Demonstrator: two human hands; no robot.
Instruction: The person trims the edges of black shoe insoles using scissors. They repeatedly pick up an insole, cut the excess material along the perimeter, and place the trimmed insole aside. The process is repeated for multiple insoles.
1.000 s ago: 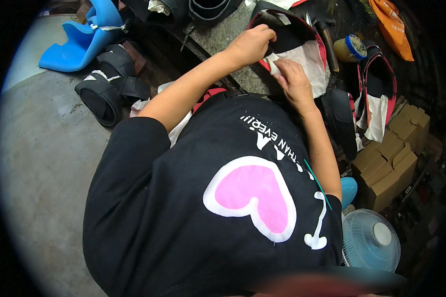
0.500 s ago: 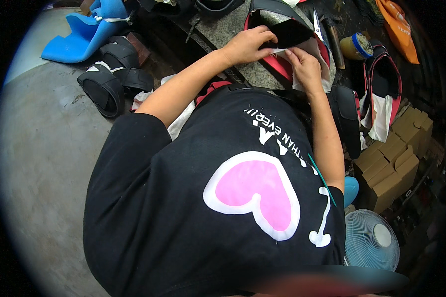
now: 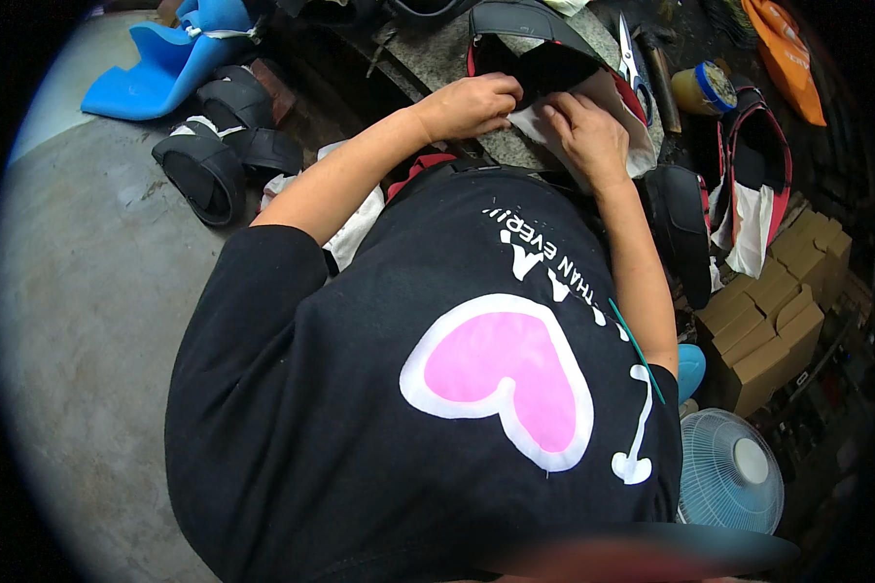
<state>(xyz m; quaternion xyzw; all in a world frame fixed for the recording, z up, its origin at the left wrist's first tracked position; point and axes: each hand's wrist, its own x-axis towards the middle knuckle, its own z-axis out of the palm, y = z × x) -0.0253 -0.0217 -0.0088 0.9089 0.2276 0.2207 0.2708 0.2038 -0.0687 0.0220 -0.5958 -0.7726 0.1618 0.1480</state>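
Note:
Over a speckled stone slab (image 3: 510,148) at the top, I handle what looks like a black shoe upper (image 3: 544,27) with red edging and a white fabric lining (image 3: 640,154). My right hand (image 3: 590,136) is closed, thumb and fingers pinching the lining near its edge. Left of it, my left hand (image 3: 472,105) has its fingers curled together at the dark opening of the upper; what lies between them is hidden. A small gap separates the two hands.
Scissors (image 3: 626,49), a wooden-handled tool (image 3: 661,83) and a yellow jar (image 3: 698,90) with a blue rim lie right of the slab. Another red-edged upper (image 3: 783,185) is beyond. Cardboard boxes (image 3: 763,316) and a fan (image 3: 734,466) stand lower right. Black shoes (image 3: 199,175) sit left, near blue foam (image 3: 156,78).
My left hand has shifted left and down, away from the right hand, widening the gap. The upper has turned and moved slightly left; the red edge below my hands no longer shows.

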